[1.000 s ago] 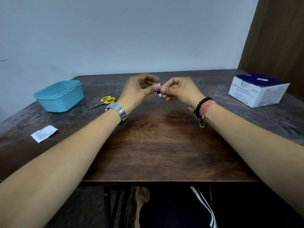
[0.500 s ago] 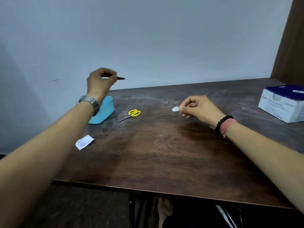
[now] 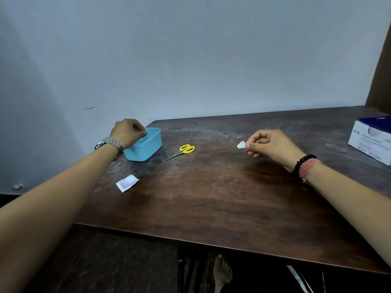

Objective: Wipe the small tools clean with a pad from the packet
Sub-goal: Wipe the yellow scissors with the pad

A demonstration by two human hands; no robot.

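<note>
Pad [image 3: 241,145], small white folded wad, pinched in right hand [image 3: 269,146] fingers

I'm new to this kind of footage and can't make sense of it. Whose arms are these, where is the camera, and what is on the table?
No machine here: a person wears a camera on the head, looking down at both arms. The right hand pinches a small white pad. The left hand is curled over a blue tub; whether it holds anything is hidden. On the wooden table lie yellow-handled scissors, a torn white packet and, far right, a white and blue box.
</note>
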